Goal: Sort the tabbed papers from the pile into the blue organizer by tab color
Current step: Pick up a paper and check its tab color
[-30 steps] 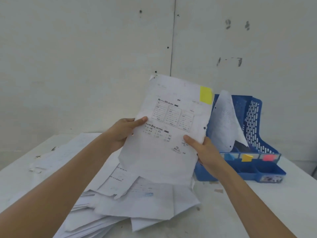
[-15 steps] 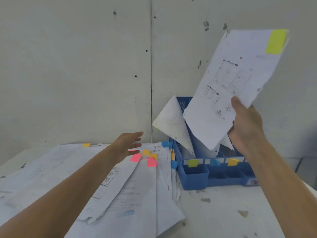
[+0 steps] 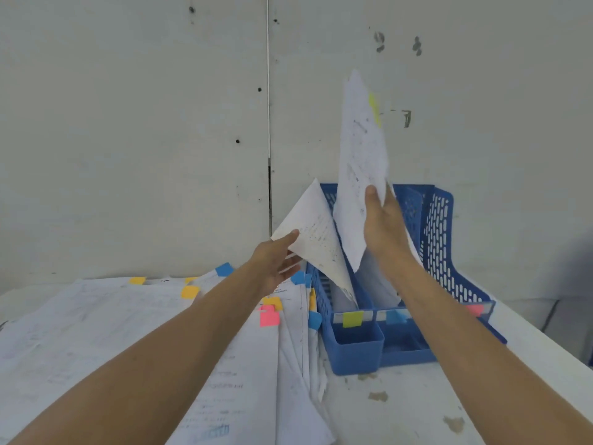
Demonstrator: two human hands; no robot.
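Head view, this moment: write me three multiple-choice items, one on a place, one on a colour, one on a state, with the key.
1. Where does the blue organizer stand relative to the pile of papers?
A) to its left
B) to its right
C) on top of it

2. What colour is the tab on the paper that the right hand holds up?
A) pink
B) blue
C) yellow

3. What is the left hand doing?
A) gripping a pen
B) nothing, it is out of view
C) touching the leaning sheet in the organizer

Key:
1 B, the organizer stands at the pile's right edge.
2 C, a yellow strip shows near the paper's top.
3 C, its fingers meet the sheet's free corner.
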